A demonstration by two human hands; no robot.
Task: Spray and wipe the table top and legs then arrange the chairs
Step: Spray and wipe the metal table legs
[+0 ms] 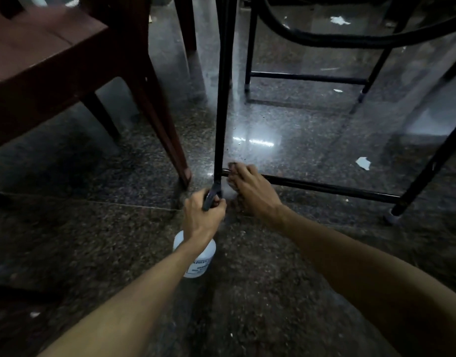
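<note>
View from low down beside the table frame. My left hand (202, 217) grips the black trigger head (212, 195) of a white plastic spray bottle (196, 258), fingers curled tight round the head. The bottle hangs below my wrist, its printed label facing right, and its body is partly hidden by my forearm. The nozzle sits right at the foot of the thin black metal table leg (223, 99), which rises straight up out of view.

My right hand (252, 191) lies over the black horizontal crossbar (324, 188) just where the bar meets that leg. Its fingers (238, 173) are close together and pointing forward, with something dark at the tips. Blur hides whether they curl round the bar or pinch anything. The crossbar runs right to a second slanted black leg (427, 171).

Edges and room: a dark brown wooden chair (41, 60) stands to the left, its nearest leg (167, 140) planted just beside the table leg, leaving a narrow gap. Behind, a black tubular metal chair frame (306, 77) stands well apart. The polished speckled grey stone floor (247, 292) is open beneath my arms. A light glare (255, 142) lies on the floor and white paper scraps (363, 163) lie on it beyond the bar.
</note>
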